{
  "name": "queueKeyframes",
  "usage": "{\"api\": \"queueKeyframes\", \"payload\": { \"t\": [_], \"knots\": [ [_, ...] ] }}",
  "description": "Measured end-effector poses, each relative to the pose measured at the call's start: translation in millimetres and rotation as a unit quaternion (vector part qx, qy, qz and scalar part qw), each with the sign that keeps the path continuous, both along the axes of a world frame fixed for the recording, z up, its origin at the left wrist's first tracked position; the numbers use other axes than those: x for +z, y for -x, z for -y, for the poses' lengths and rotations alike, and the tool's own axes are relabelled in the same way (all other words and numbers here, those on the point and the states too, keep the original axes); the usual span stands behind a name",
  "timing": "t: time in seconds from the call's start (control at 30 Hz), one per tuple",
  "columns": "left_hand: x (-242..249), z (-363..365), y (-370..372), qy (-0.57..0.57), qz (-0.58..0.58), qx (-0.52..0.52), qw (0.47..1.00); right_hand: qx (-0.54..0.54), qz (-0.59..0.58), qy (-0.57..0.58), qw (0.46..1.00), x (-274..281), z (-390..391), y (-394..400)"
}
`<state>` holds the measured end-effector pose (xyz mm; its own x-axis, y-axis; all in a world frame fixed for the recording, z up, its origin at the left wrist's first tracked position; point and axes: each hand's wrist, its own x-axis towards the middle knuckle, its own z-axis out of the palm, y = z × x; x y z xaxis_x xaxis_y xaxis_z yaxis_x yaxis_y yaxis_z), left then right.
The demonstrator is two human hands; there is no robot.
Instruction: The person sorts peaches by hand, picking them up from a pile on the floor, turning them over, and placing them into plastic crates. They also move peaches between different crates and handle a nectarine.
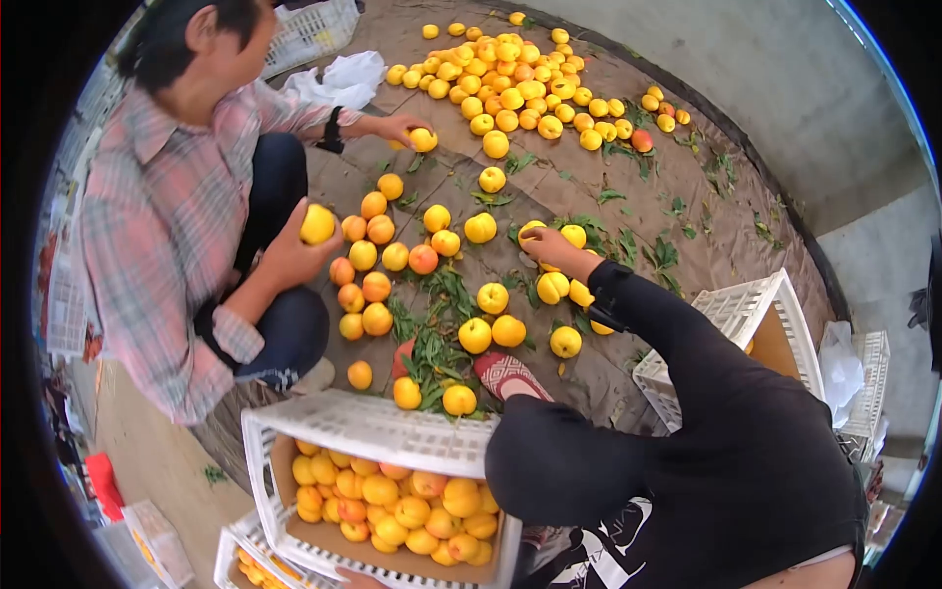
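My right hand (557,247), in a black sleeve, reaches over the brown ground cloth. Its fingers are closed around a yellow peach (531,232). More peaches (552,288) lie beside and below it among green leaves. At the bottom edge a small strip of what looks like my left hand (361,579) shows by a white crate; its fingers are hidden. The tilted white crate (353,424), lined with cardboard, holds many yellow-orange peaches (392,501). My dark knee (559,461) and patterned sock (510,375) are right of the crate.
A person in a plaid shirt (162,236) squats at left, one peach in each hand. A large peach pile (510,83) lies at the back. White crates (756,304) stand at right, near a grey wall (805,98). A white plastic bag (343,80) lies behind the person.
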<state>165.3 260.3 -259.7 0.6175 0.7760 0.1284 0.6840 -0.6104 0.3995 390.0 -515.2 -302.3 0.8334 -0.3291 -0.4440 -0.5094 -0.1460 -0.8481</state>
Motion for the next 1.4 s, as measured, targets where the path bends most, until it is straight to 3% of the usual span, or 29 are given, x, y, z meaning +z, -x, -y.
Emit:
{"api": "queueKeyframes", "payload": {
  "t": [0.1,0.17,0.2,0.23,0.27,0.3,0.37,0.4,0.43,0.5,0.53,0.6,0.63,0.7,0.77,0.8,0.87,0.93,0.97,1.0,1.03,1.07,1.13,1.17,1.2,1.3,1.4],
  "knots": [
    [45.7,97.8,-109.5,-0.040,-0.085,-0.266,0.959,0.031,0.063,0.225,0.972,-20.8,0.7,-45.0],
    [77.6,178.9,-226.5,-0.060,-0.099,-0.524,0.844,0.024,0.128,0.342,0.931,-42.1,10.0,-77.2],
    [96.0,220.7,-285.0,-0.138,-0.083,-0.664,0.730,0.008,0.131,0.348,0.928,-44.1,14.5,-92.0],
    [114.2,271.6,-346.7,-0.299,-0.045,-0.769,0.564,-0.006,0.133,0.354,0.926,-40.2,19.2,-106.8],
    [124.5,312.0,-391.0,-0.476,0.020,-0.780,0.405,-0.018,0.136,0.359,0.923,-38.2,25.4,-119.7],
    [130.1,342.9,-424.9,-0.569,0.084,-0.770,0.275,-0.004,0.133,0.384,0.914,-35.4,31.2,-131.1],
    [134.1,386.7,-470.6,-0.662,0.131,-0.725,0.137,0.029,0.130,0.432,0.892,-35.7,43.3,-153.5],
    [135.0,399.9,-483.3,-0.677,0.121,-0.717,0.117,0.069,0.122,0.464,0.875,-35.5,46.9,-161.8],
    [132.1,410.8,-494.0,-0.674,0.102,-0.722,0.119,0.109,0.116,0.494,0.855,-36.7,50.8,-167.5],
    [123.5,406.6,-490.5,-0.530,0.012,-0.788,0.313,0.203,0.075,0.534,0.817,-42.9,59.1,-174.3],
    [123.7,406.1,-490.0,-0.515,0.015,-0.792,0.328,0.227,0.063,0.522,0.820,-45.5,61.6,-176.8],
    [120.5,407.5,-491.5,-0.565,0.046,-0.768,0.298,0.272,0.037,0.498,0.823,-49.9,65.5,-178.4],
    [114.7,404.4,-496.6,-0.626,0.075,-0.734,0.251,0.252,0.011,0.465,0.848,-50.7,66.2,-177.1],
    [108.1,402.7,-498.0,-0.657,0.095,-0.715,0.221,0.207,-0.039,0.398,0.893,-41.6,62.2,-169.8],
    [109.7,402.4,-495.6,-0.625,0.084,-0.738,0.241,0.076,-0.058,0.103,0.990,-33.6,55.6,-155.1],
    [112.5,402.7,-494.5,-0.619,0.085,-0.742,0.243,0.010,-0.065,-0.053,0.996,-30.5,49.2,-146.8],
    [118.0,377.9,-467.8,-0.607,0.065,-0.747,0.265,-0.001,0.005,-0.207,0.978,-25.6,30.9,-126.3],
    [115.3,315.4,-396.9,-0.519,-0.016,-0.756,0.399,-0.011,0.079,-0.356,0.931,-16.9,9.5,-102.9],
    [108.4,269.2,-341.3,-0.421,-0.091,-0.735,0.524,0.001,0.098,-0.402,0.911,-6.1,-2.6,-91.8],
    [96.5,214.3,-271.4,-0.297,-0.164,-0.662,0.668,0.009,0.114,-0.441,0.890,5.5,-15.0,-81.5],
    [84.1,160.0,-193.3,-0.187,-0.233,-0.520,0.801,0.021,0.128,-0.481,0.867,18.8,-28.2,-71.7],
    [72.8,116.1,-123.2,-0.141,-0.289,-0.378,0.868,0.038,0.137,-0.522,0.841,32.8,-43.1,-63.4],
    [43.6,45.5,-16.6,-0.154,-0.362,-0.207,0.896,0.058,0.094,-0.614,0.782,51.4,-68.9,-47.9],
    [26.5,21.3,22.8,-0.168,-0.359,-0.180,0.900,0.112,0.092,-0.625,0.767,62.2,-80.3,-41.1],
    [4.0,2.0,42.9,-0.235,-0.284,-0.218,0.904,0.112,0.064,-0.634,0.762,81.1,-97.7,-33.5],
    [-45.9,-34.8,57.9,-0.137,-0.151,-0.207,0.957,0.157,-0.021,-0.588,0.793,138.9,-154.3,-27.3],
    [8.2,48.2,10.3,-0.140,-0.317,-0.063,0.936,0.310,-0.077,-0.465,0.826,209.7,-224.0,-19.8]
  ]
}}
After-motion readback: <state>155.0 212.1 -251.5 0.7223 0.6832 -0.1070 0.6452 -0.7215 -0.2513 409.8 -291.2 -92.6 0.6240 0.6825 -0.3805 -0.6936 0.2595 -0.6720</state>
